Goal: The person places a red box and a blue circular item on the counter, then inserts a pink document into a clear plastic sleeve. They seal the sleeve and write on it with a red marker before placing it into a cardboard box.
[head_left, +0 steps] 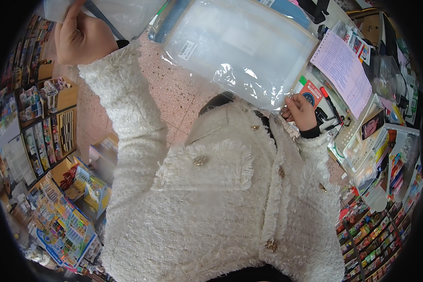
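In the head view, a large clear plastic packet (232, 42) with a barcode sticker (187, 50) lies in front of me, shiny and creased along its near edge. My right hand (300, 112) pinches its near right corner between thumb and fingers. At the upper left, my left hand (85, 39) is raised with the fingers curled around a translucent plastic sheet or sleeve (56, 10); its fingertips are partly cut off by the picture's top edge. Another clear plastic sleeve (127, 16) with a dark edge strip lies beside that hand. Blue packets (289, 10) show beneath the large one.
On the right, a counter holds a pink handwritten sheet (345, 70), a red-capped marker (331, 104), a phone (373, 123) and a perforated plastic basket (354, 149). Shelves of goods (49, 137) stand at left, boxed toys (65, 225) below them. Packed racks (373, 232) fill the lower right.
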The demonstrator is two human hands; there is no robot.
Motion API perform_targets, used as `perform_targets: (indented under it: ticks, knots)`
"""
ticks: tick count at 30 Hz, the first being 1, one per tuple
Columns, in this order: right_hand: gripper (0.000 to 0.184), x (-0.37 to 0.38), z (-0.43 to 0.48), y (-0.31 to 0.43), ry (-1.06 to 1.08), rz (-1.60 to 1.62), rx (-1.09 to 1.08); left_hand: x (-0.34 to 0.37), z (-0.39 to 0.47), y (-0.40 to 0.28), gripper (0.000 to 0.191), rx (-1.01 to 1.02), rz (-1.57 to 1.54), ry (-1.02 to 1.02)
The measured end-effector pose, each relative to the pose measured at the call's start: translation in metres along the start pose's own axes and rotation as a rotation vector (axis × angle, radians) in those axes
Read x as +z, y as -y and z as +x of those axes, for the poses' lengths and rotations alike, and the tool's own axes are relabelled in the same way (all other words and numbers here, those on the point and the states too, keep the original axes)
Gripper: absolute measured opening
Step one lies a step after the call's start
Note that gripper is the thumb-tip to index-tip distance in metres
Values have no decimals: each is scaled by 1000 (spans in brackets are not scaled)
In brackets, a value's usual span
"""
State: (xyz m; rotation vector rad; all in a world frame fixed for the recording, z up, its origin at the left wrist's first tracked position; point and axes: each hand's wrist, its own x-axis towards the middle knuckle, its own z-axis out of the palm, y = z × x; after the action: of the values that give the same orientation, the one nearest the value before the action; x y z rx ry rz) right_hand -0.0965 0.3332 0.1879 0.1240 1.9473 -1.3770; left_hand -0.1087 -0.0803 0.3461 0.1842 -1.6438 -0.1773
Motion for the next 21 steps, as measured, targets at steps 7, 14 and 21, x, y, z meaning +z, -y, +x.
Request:
perform_targets:
  ticks: [7,14,21]
  knots:
    - [22,-10,-2,23,195,59,59,-8,-5,-11,20,30,-29,152]
    - [9,-6,19,134,259,353,-378,-12,-47,-88,48,282,-455,550]
    - [24,20,26,189,437,575,-525,-8,-76,-107,48,179,-423,798]
